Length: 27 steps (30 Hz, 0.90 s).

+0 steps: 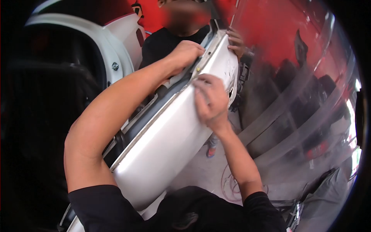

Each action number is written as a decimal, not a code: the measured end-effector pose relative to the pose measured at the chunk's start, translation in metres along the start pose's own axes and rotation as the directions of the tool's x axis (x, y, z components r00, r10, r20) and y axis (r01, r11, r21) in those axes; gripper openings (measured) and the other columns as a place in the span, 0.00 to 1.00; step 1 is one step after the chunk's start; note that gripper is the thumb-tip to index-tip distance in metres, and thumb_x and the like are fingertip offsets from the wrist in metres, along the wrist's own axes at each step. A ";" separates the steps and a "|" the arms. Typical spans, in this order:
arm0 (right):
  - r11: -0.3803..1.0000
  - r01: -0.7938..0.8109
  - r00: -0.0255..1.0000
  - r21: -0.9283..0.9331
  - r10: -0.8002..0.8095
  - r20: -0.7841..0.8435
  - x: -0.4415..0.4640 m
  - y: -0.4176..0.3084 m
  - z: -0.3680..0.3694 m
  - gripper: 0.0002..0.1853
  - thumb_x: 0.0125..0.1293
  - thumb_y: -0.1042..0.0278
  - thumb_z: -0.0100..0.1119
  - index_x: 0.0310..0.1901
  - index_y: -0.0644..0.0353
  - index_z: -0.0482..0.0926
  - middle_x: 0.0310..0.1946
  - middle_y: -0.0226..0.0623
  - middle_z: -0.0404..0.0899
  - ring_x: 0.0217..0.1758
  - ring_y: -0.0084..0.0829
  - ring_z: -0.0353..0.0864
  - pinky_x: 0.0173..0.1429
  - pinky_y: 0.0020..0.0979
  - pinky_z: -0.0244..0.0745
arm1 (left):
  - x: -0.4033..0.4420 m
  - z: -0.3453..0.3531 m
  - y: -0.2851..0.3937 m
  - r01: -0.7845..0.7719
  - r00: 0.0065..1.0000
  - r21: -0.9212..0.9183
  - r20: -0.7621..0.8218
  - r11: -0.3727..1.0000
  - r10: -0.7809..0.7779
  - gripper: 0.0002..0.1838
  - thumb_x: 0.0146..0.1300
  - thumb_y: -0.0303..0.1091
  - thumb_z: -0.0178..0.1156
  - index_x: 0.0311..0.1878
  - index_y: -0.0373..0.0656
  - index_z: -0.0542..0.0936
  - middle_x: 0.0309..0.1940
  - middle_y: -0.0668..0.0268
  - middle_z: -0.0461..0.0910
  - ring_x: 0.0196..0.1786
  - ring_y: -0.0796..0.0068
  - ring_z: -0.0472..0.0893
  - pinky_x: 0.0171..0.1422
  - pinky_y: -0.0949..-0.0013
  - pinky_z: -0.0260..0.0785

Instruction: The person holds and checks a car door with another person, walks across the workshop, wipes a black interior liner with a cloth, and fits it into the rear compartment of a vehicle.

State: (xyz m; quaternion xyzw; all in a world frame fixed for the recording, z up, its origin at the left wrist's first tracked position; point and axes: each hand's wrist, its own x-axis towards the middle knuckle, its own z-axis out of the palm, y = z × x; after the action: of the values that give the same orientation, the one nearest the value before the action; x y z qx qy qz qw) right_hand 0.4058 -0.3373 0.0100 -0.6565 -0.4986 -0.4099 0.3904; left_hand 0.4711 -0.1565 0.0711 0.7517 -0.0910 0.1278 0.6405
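A silver-white car door point(166, 135) slants across the middle, its window-slot edge facing up and left. My left hand point(186, 56) reaches over to the inner side near the far end, fingers curled and closed at the edge; what they hold is hidden. On the outer panel, my right hand point(211, 99) is slightly blurred, its bent fingers gripping the upper edge of the door. A small yellow clip point(198, 69) shows on the edge between my hands. At the far end, another person's hand point(235, 41) wraps around the door.
Facing me across the door stands a person in a black shirt point(154, 48). The white car body point(119, 58) with its dark door opening is on the left. Clear plastic sheeting point(286, 100) hangs on the right. A thin hose point(228, 185) lies coiled on the floor.
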 end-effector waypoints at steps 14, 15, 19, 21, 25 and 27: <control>0.970 0.109 0.989 0.219 -0.129 0.079 -0.013 -0.030 0.001 0.16 0.59 0.64 0.64 0.48 0.60 0.80 0.44 0.45 0.76 0.53 0.44 0.74 0.66 0.46 0.66 | -0.085 0.045 0.127 -0.445 0.885 0.863 0.382 0.238 0.267 0.18 0.73 0.37 0.53 0.58 0.36 0.78 0.60 0.53 0.74 0.61 0.54 0.76 0.64 0.61 0.68; 0.974 0.088 0.993 0.211 -0.103 0.062 -0.013 -0.032 0.001 0.17 0.57 0.65 0.64 0.48 0.60 0.80 0.43 0.44 0.77 0.52 0.44 0.75 0.65 0.45 0.67 | -0.102 0.053 0.134 -0.443 0.889 0.878 0.405 0.183 0.212 0.19 0.73 0.38 0.52 0.62 0.41 0.77 0.66 0.56 0.70 0.65 0.57 0.75 0.67 0.61 0.67; 0.939 0.058 0.991 0.338 -0.096 0.098 -0.015 -0.047 0.002 0.12 0.57 0.64 0.63 0.40 0.59 0.84 0.41 0.44 0.81 0.52 0.47 0.77 0.64 0.46 0.67 | -0.170 0.101 0.139 -0.420 0.905 0.898 0.402 0.133 0.143 0.15 0.66 0.30 0.58 0.55 0.39 0.80 0.61 0.52 0.74 0.63 0.50 0.75 0.68 0.57 0.67; 0.858 0.162 0.979 0.488 -0.076 -0.191 -0.035 -0.040 0.029 0.12 0.57 0.65 0.62 0.42 0.59 0.85 0.44 0.44 0.81 0.54 0.47 0.77 0.66 0.48 0.66 | -0.200 0.118 0.136 -0.406 0.914 0.892 0.395 0.198 0.091 0.16 0.58 0.25 0.62 0.50 0.39 0.82 0.59 0.53 0.76 0.63 0.50 0.75 0.66 0.56 0.69; 0.884 0.232 0.973 0.406 -0.207 -0.105 -0.023 -0.033 0.028 0.17 0.56 0.66 0.64 0.48 0.60 0.84 0.48 0.47 0.81 0.56 0.48 0.76 0.67 0.50 0.66 | -0.275 0.162 0.098 -0.279 0.919 0.673 0.393 0.685 -0.011 0.16 0.61 0.29 0.63 0.52 0.36 0.79 0.53 0.51 0.76 0.57 0.51 0.77 0.63 0.54 0.70; 0.886 0.262 0.965 0.384 -0.242 -0.099 -0.024 -0.037 0.020 0.18 0.58 0.67 0.64 0.50 0.60 0.82 0.49 0.48 0.80 0.58 0.49 0.74 0.66 0.49 0.66 | -0.319 0.189 0.073 -0.063 0.886 0.546 0.416 0.835 -0.205 0.19 0.68 0.36 0.59 0.57 0.35 0.77 0.54 0.51 0.77 0.56 0.50 0.78 0.62 0.54 0.70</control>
State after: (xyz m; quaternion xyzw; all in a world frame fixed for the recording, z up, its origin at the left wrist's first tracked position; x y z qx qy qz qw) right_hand 0.3683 -0.3197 -0.0152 -0.4841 -0.6421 -0.3643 0.4697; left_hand 0.1599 -0.3634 0.0135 0.9138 -0.1703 -0.0570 0.3642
